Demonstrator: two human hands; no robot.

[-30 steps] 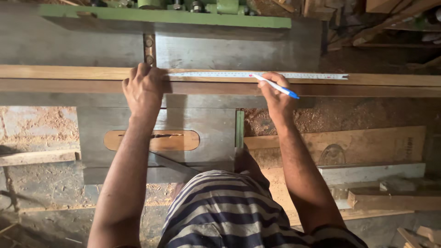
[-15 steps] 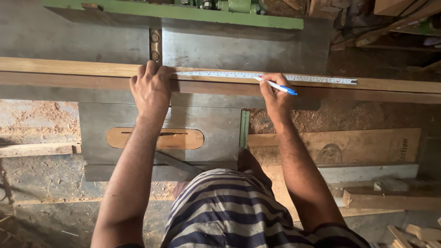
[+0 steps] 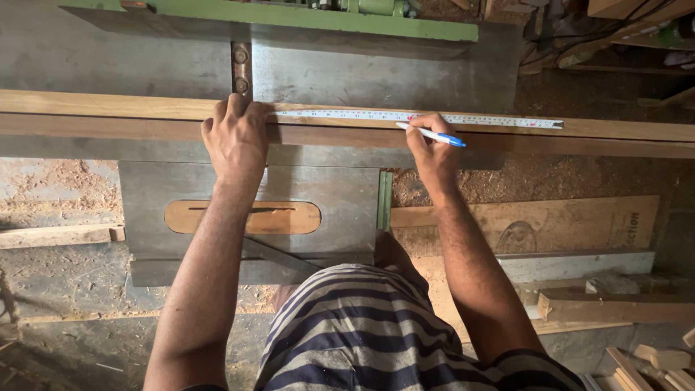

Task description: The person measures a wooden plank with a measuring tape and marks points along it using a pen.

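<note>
A long wooden plank (image 3: 108,116) lies across a grey metal saw table (image 3: 166,188). A white measuring tape (image 3: 492,119) is stretched along the plank's top. My left hand (image 3: 235,137) presses down on the tape's left end, probably over its case, which is hidden. My right hand (image 3: 431,148) holds a white pen with a blue cap (image 3: 433,134), its tip touching the plank just below the tape.
A green metal fence (image 3: 289,20) runs along the back of the table. The table has an oval wooden insert (image 3: 242,217) with a blade slot. Sawdust covers the floor, with boards and offcuts (image 3: 615,308) at the right and a plank (image 3: 58,235) at the left.
The view shifted slightly. My right hand moved the pen a little to the left along the tape. The left hand stays on the tape's end.
</note>
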